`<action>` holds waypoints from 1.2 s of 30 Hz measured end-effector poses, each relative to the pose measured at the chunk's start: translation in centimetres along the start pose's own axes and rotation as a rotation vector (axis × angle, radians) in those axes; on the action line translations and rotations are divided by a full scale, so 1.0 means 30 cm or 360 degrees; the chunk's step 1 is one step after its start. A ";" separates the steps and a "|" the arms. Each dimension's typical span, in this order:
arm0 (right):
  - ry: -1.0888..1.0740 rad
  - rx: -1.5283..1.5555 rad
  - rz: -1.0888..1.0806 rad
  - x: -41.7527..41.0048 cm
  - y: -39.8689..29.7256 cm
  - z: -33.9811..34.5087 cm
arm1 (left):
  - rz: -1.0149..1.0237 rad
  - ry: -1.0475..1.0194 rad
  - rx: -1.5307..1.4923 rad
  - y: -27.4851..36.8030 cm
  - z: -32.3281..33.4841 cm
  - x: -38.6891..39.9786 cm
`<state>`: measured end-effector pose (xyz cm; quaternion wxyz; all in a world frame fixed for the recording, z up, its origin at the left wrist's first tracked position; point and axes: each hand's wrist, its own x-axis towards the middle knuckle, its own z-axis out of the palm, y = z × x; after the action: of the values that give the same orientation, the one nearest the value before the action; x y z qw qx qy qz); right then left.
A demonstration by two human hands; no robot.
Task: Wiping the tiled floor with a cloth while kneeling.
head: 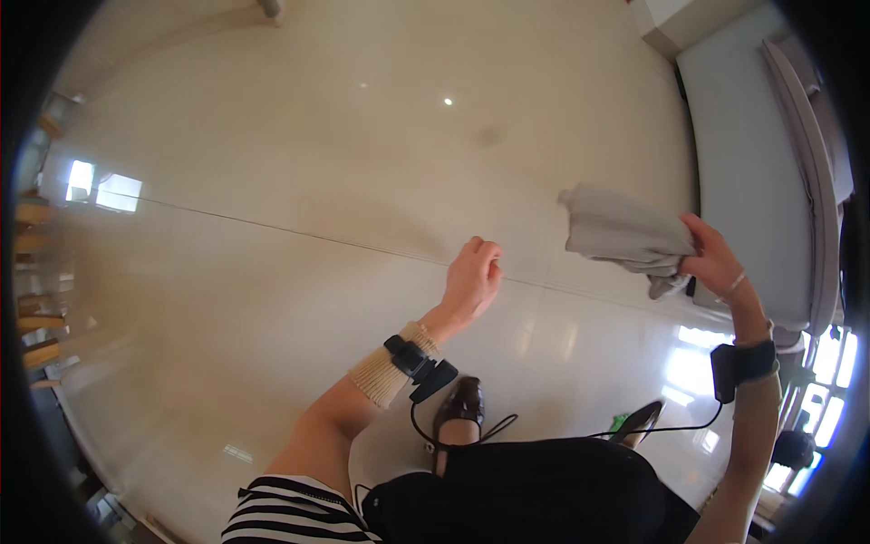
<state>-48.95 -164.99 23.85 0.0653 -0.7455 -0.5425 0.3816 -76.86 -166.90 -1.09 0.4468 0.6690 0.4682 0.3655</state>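
A crumpled grey cloth (625, 228) hangs from my right hand (717, 258), which grips it at its gathered end. The cloth's free end points left, above the glossy tiled floor (272, 306). Near the middle of the view, my left hand (472, 282) is curled into a loose fist over a floor joint, and I see nothing in it. Both wrists carry black strapped devices, the left one (418, 367) over a beige knit band. The right device (744, 364) has a thin black cable running towards my body.
A light grey sofa (747, 183) with a cushion edge stands along the right side. My brown shoes (462, 401) are below, with a small green object (618, 423) beside the right one. Wooden furniture legs (41, 323) line the far left. A furniture leg (270, 8) shows at the top.
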 end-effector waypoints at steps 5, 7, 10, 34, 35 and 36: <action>-0.0404 0.0176 -0.0351 0.191 -0.137 0.113 | 0.0101 0.0709 0.0696 -0.026 -0.155 -0.037; -0.0554 0.0265 -0.0448 0.243 -0.212 0.130 | 0.0024 0.0875 0.0878 -0.077 -0.222 -0.090; -0.0726 0.0357 -0.0553 0.330 -0.330 0.179 | -0.0261 0.1185 0.1146 -0.160 -0.322 -0.262; 0.0216 -0.0822 -0.1827 0.856 -0.501 0.926 | -0.1027 0.1352 0.1575 -0.015 -0.137 -0.716; 0.0326 -0.0793 -0.1747 0.833 -0.530 0.963 | -0.1037 0.1357 0.1558 -0.009 -0.136 -0.711; 0.0275 -0.0743 -0.1813 0.791 -0.571 1.018 | -0.1059 0.1374 0.1536 -0.002 -0.139 -0.713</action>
<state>-78.64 -147.38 -0.60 0.1377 -0.3618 -0.9170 0.0964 -86.96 -186.20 -1.25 -0.0349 0.4101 0.8904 0.1945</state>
